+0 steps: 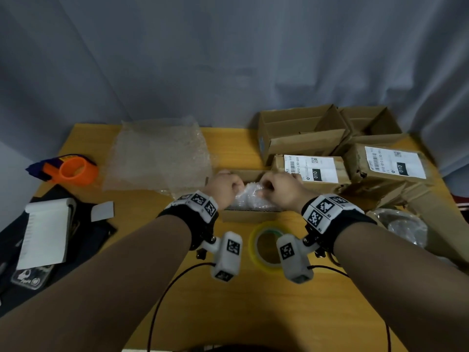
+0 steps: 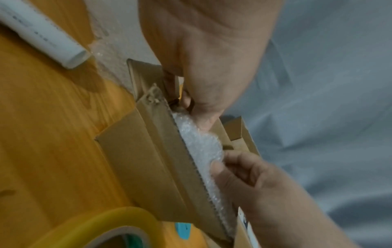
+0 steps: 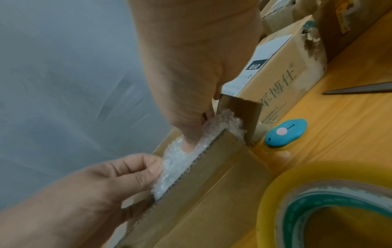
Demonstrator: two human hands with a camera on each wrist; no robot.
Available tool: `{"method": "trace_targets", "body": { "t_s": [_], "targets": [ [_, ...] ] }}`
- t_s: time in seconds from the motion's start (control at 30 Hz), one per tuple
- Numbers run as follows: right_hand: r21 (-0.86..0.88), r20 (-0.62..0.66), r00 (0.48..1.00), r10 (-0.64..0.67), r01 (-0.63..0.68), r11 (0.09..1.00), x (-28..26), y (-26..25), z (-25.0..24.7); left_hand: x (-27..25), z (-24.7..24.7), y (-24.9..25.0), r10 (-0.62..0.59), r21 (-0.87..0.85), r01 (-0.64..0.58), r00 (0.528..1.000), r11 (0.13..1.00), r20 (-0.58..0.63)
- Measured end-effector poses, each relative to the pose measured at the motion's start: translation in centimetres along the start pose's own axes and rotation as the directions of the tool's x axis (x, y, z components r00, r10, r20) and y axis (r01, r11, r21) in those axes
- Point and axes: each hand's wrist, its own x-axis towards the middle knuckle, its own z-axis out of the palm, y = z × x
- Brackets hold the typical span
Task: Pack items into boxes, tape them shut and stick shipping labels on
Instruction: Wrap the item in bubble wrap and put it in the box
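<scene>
An open cardboard box (image 1: pixel 247 216) sits at the middle of the wooden table (image 1: pixel 228 313). A bundle of bubble wrap (image 1: pixel 250 199) fills it and bulges above the rim. Whatever is inside the wrap is hidden. My left hand (image 1: pixel 228 185) grips the bundle's left end, and in the right wrist view its fingers (image 3: pixel 152 169) pinch the wrap (image 3: pixel 176 161). My right hand (image 1: pixel 275 185) holds the right end with its thumb (image 3: pixel 188 142) pushed into the wrap. The left wrist view shows the box wall (image 2: pixel 159 159) and the wrap (image 2: pixel 203 147) from the side.
A yellowish tape roll (image 1: pixel 266 247) lies just in front of the box. A blue cutter (image 3: pixel 285 132) and scissors (image 3: pixel 360 89) lie to its right. Two labelled boxes (image 1: pixel 312 168) and open boxes (image 1: pixel 299 130) stand back right. Bubble-wrap sheets (image 1: pixel 157 156), an orange tape dispenser (image 1: pixel 72 171) and label sheets (image 1: pixel 44 232) lie left.
</scene>
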Motion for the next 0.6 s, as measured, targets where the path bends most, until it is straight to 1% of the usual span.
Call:
{"method": "trace_targets", "body": {
  "t_s": [0.03, 0.1, 0.17, 0.2, 0.23, 0.3, 0.37, 0.4, 0.43, 0.47, 0.5, 0.57, 0.6],
  "targets": [
    [0.024, -0.033, 0.999, 0.007, -0.006, 1.0, -0.2, 0.2, 0.0, 0.1, 0.0, 0.1, -0.025, -0.037, 0.026, 0.999, 0.999, 0.026],
    [-0.03, -0.098, 0.995, 0.02, -0.023, 0.999, -0.4, 0.4, 0.1, 0.1, 0.1, 0.5, -0.071, -0.044, 0.074, 0.996, 0.996, 0.06],
    [-0.173, -0.148, 0.989, 0.02, -0.046, 0.984, -0.5, 0.4, 0.3, 0.0, 0.0, 0.9, -0.099, 0.078, 0.095, 0.993, 0.992, 0.058],
    [-0.227, -0.167, 0.986, 0.008, -0.046, 0.973, -0.4, 0.3, 0.4, 0.0, 0.0, 1.1, -0.101, 0.138, 0.095, 0.994, 0.986, 0.038],
    [-0.243, -0.175, 0.985, -0.01, -0.033, 0.969, -0.3, 0.1, 0.5, 0.1, 0.1, 1.1, -0.086, 0.166, 0.083, 0.996, 0.983, 0.013],
    [-0.206, -0.181, 0.98, -0.081, 0.042, 0.978, -0.3, -0.2, 0.7, 0.0, -0.1, 1.1, -0.035, 0.124, 0.036, 0.999, 0.992, -0.005],
    [-0.151, -0.171, 0.969, -0.178, 0.153, 0.977, -0.4, -0.4, 0.7, -0.5, -0.8, 1.4, 0.051, 0.074, -0.053, 0.998, 0.996, 0.035],
    [-0.144, -0.144, 0.961, -0.237, 0.217, 0.965, -0.6, -0.4, 0.5, -0.7, -1.1, 1.7, 0.112, 0.088, -0.116, 0.992, 0.989, 0.055],
    [-0.157, -0.098, 0.952, -0.289, 0.272, 0.949, -0.8, -0.2, 0.4, -1.0, -1.5, 1.8, 0.179, 0.138, -0.188, 0.981, 0.972, 0.078],
    [-0.176, -0.036, 0.949, -0.315, 0.304, 0.936, -0.9, 0.0, 0.4, -1.3, -1.7, 2.0, 0.222, 0.209, -0.244, 0.967, 0.947, 0.125],
    [-0.202, 0.043, 0.953, -0.3, 0.303, 0.931, -1.0, 0.3, 0.3, -1.5, -1.9, 2.0, 0.23, 0.284, -0.28, 0.953, 0.917, 0.198],
    [-0.29, 0.189, 0.952, -0.242, 0.29, 0.912, -1.0, 0.8, 0.3, -1.8, -1.5, 1.7, 0.158, 0.428, -0.321, 0.914, 0.845, 0.374],
    [-0.339, 0.239, 0.942, -0.237, 0.31, 0.888, -1.0, 1.1, 0.5, -1.9, -1.2, 1.5, 0.11, 0.468, -0.334, 0.89, 0.818, 0.442]
  ]
}}
